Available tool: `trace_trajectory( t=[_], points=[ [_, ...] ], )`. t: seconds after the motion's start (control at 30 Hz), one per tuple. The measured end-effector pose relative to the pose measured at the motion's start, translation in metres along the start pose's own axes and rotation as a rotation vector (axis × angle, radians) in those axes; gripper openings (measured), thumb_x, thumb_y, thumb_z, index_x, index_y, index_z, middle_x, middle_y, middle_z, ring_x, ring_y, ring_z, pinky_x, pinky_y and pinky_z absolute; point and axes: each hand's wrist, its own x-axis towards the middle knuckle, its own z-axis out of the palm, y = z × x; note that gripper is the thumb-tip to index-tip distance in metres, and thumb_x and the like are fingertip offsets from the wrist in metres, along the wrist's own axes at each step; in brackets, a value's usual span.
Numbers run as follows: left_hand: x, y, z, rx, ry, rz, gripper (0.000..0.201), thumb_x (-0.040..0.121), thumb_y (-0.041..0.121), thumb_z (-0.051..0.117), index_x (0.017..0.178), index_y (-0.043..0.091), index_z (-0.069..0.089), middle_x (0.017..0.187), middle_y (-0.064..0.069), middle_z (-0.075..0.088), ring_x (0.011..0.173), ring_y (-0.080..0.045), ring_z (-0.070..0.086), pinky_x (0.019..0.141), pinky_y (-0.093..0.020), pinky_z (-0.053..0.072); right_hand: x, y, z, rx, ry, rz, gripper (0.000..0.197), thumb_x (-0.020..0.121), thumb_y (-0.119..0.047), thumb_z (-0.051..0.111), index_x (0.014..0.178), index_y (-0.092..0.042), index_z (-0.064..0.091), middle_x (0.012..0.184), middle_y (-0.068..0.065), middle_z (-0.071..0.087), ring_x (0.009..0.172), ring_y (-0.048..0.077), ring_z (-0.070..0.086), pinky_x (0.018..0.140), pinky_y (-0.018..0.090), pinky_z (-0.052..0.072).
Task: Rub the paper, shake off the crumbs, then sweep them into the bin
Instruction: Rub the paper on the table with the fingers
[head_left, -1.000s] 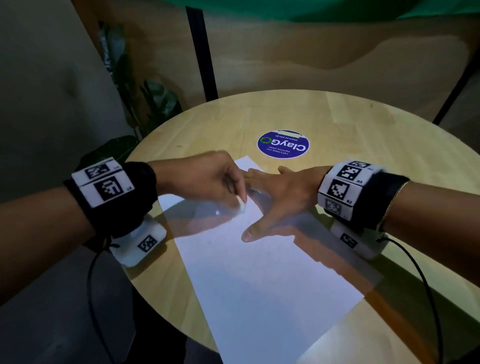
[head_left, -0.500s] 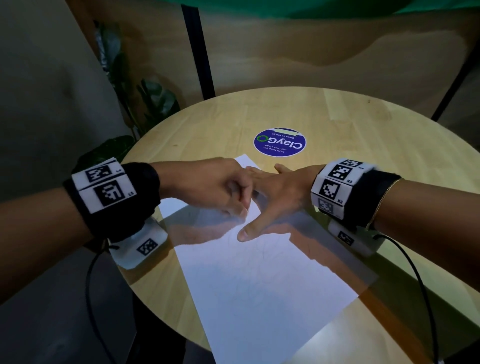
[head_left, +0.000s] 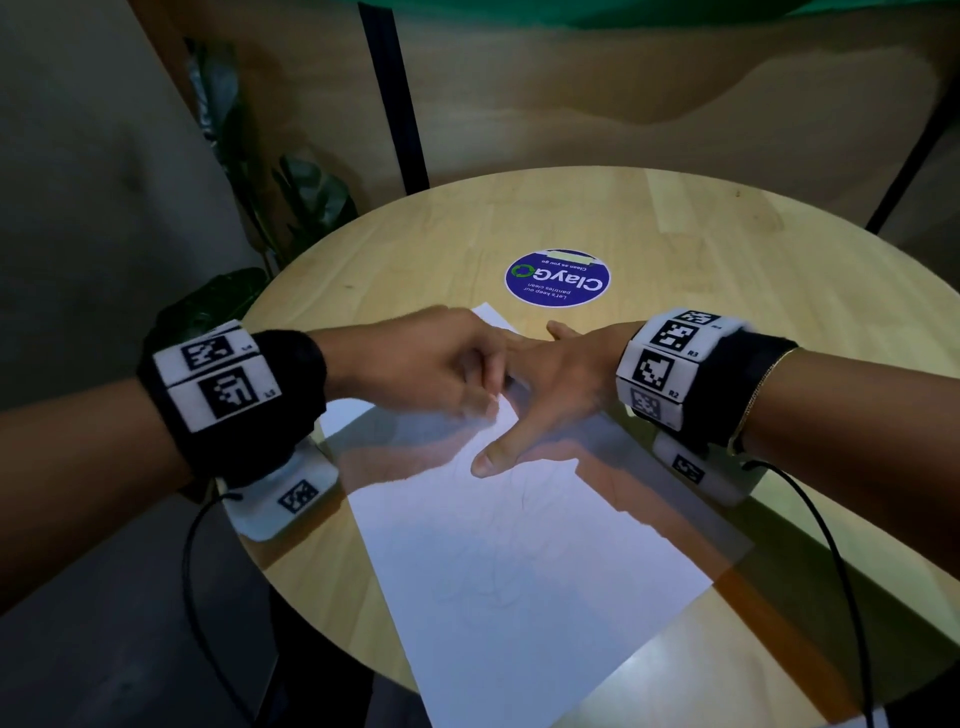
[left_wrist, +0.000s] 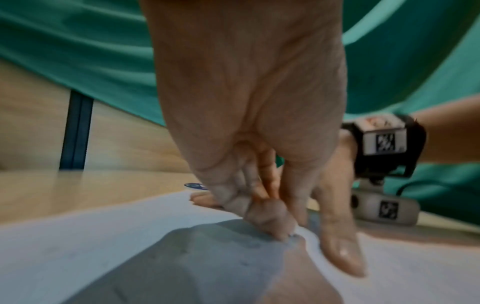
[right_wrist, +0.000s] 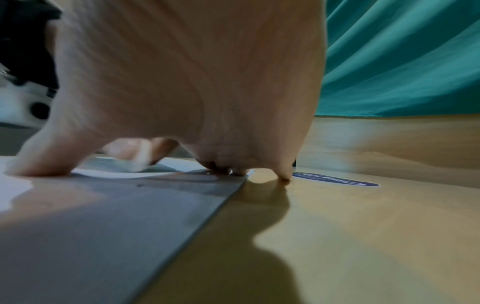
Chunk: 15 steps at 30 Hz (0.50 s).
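Note:
A white sheet of paper (head_left: 519, 571) with faint pencil lines lies slantwise on the round wooden table (head_left: 675, 234). My left hand (head_left: 467, 384) is curled near the paper's far end, its fingertips (left_wrist: 270, 218) down on the sheet. It pinches a small white eraser (right_wrist: 141, 162), which is blurred and mostly hidden. My right hand (head_left: 550, 379) lies flat just right of it and presses on the paper, with the thumb (left_wrist: 337, 242) spread toward me. Its fingertips (right_wrist: 221, 168) reach the paper's far right edge. No bin is in view.
A round blue ClayGo sticker (head_left: 557, 278) is stuck to the table just beyond the hands. A leafy plant (head_left: 291, 208) stands off the table's far left edge. Wooden wall panels and a green curtain (right_wrist: 402, 61) are behind. The paper's near corner overhangs the table's front edge.
My left hand has slid right, closer against the right hand, and is now blurred in motion over the paper. The right hand stays pressed flat in the same spot.

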Motion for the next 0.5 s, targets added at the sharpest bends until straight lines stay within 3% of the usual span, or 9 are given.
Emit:
trace_trajectory(
  t=[0.07,0.13,0.2,0.27,0.33,0.43,0.5],
  points=[
    [0.0,0.001,-0.001,-0.025,-0.067,0.01,0.011,0.095,0.015,0.084,0.093,0.012,0.073,0.088,-0.008,0.083,0.075,-0.021,0.077,0.072,-0.028,0.059,0.001,0.0,-0.001,0.011,-0.001,0.0,0.095,0.073,-0.084,0.074,0.152,-0.052,0.034,0.173,-0.023,0.003,0.158,0.0,-0.012,0.126,0.053,-0.016],
    [0.001,-0.005,-0.01,0.047,0.022,-0.022,0.008,0.095,0.018,0.083,0.092,0.017,0.076,0.087,-0.001,0.084,0.078,-0.015,0.078,0.074,-0.028,0.056,0.003,0.003,0.0,-0.008,-0.005,-0.009,0.11,0.069,-0.088,0.073,0.159,-0.051,0.02,0.174,-0.024,-0.001,0.16,0.002,-0.011,0.127,0.055,-0.014],
    [0.001,-0.005,-0.011,0.052,0.052,-0.022,0.007,0.095,0.018,0.083,0.092,0.018,0.077,0.087,0.001,0.083,0.079,-0.013,0.077,0.074,-0.027,0.054,0.003,0.003,0.0,-0.011,-0.001,0.0,0.109,0.07,-0.087,0.073,0.159,-0.051,0.021,0.172,-0.027,0.002,0.161,0.006,-0.009,0.127,0.054,-0.012],
    [-0.003,0.001,-0.005,-0.015,-0.092,0.023,0.009,0.096,0.013,0.082,0.094,0.011,0.074,0.09,-0.008,0.083,0.08,-0.025,0.077,0.073,-0.032,0.059,0.0,0.0,-0.001,0.001,-0.009,0.01,0.096,0.072,-0.084,0.074,0.153,-0.052,0.033,0.173,-0.024,-0.002,0.159,0.006,-0.016,0.125,0.052,-0.015],
    [-0.004,0.002,-0.007,-0.031,-0.164,0.031,0.01,0.096,0.013,0.083,0.095,0.008,0.074,0.092,-0.015,0.082,0.082,-0.032,0.076,0.079,-0.036,0.062,0.0,0.0,-0.001,-0.01,-0.012,0.004,0.101,0.073,-0.085,0.072,0.157,-0.054,0.026,0.173,-0.023,-0.012,0.156,0.0,-0.022,0.125,0.051,-0.016],
    [-0.004,-0.007,-0.017,0.079,0.008,-0.002,0.005,0.095,0.017,0.082,0.093,0.02,0.078,0.09,0.001,0.083,0.084,-0.017,0.077,0.084,-0.042,0.064,0.002,0.002,-0.001,-0.019,-0.006,-0.001,0.113,0.07,-0.089,0.071,0.161,-0.054,0.014,0.174,-0.024,-0.01,0.159,0.003,-0.015,0.127,0.053,-0.014],
    [-0.006,-0.005,-0.012,0.031,-0.045,0.036,0.007,0.097,0.013,0.081,0.093,0.017,0.076,0.09,-0.003,0.082,0.079,-0.019,0.076,0.077,-0.037,0.063,0.0,0.0,-0.002,-0.016,-0.008,-0.001,0.107,0.071,-0.086,0.073,0.159,-0.054,0.019,0.174,-0.023,-0.008,0.159,0.004,-0.016,0.127,0.053,-0.014]
  ],
)
